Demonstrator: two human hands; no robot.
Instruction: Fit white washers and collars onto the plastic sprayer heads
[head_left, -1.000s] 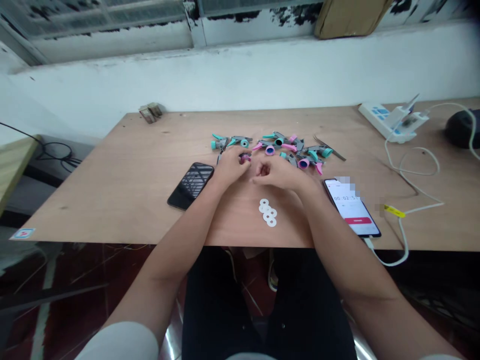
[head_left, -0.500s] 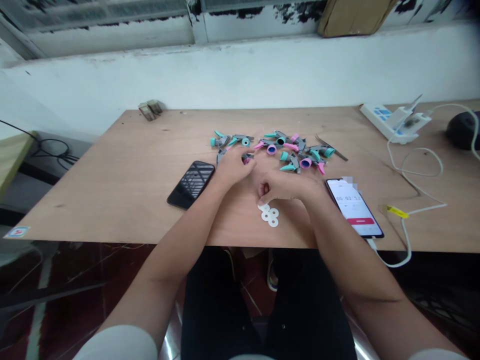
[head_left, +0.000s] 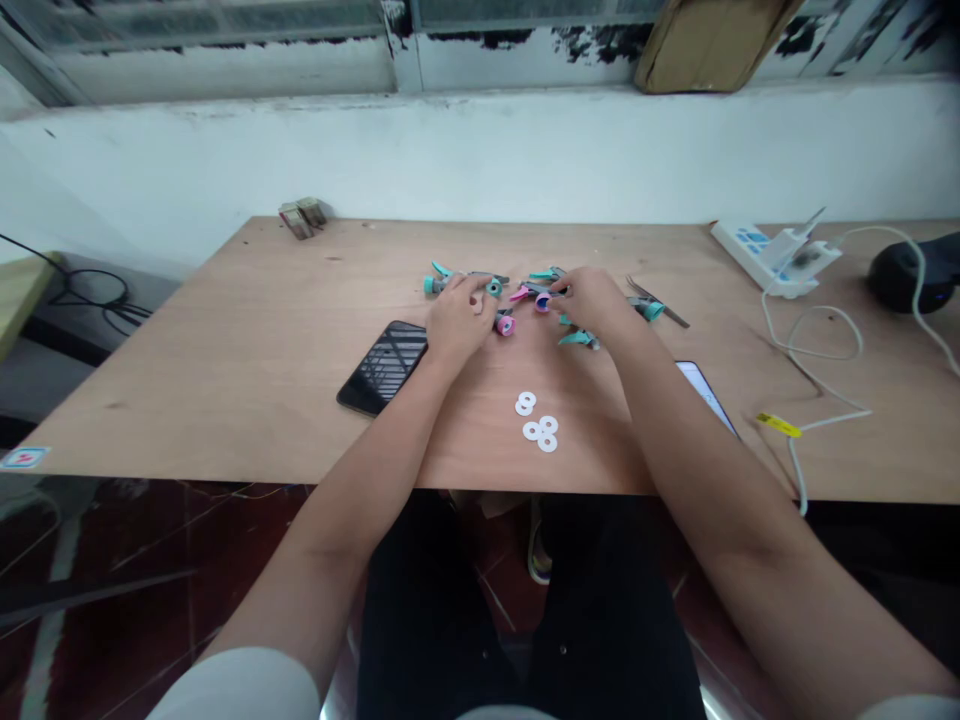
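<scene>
Small grey trigger spray heads with teal and pink parts lie in a loose cluster on the wooden table. My left hand [head_left: 460, 312] rests over the left part of the cluster, fingers stretched and spread. Beside its fingertips are a teal-collared spray head [head_left: 493, 287] and a pink-collared one [head_left: 506, 323]. My right hand [head_left: 592, 298] has thumb and fingers pinched at the grey body of a pink spray head [head_left: 541, 300], and it covers others behind it. Nearer to me lie several flat white washers [head_left: 540, 432], with two overlapping washers [head_left: 526, 403] just beyond them.
A dark phone [head_left: 385, 368] lies left of my left forearm. My right forearm partly covers a lit phone [head_left: 705, 392]. Tweezers [head_left: 660, 302] sit right of the cluster. Farther right are a white power strip [head_left: 769, 258], a looping cable and a black rounded object [head_left: 907, 275].
My right hand has left the white washers and moved forward to the spray heads. The left hand has shifted slightly, uncovering a pink-collared spray head. The view has tilted slightly.
</scene>
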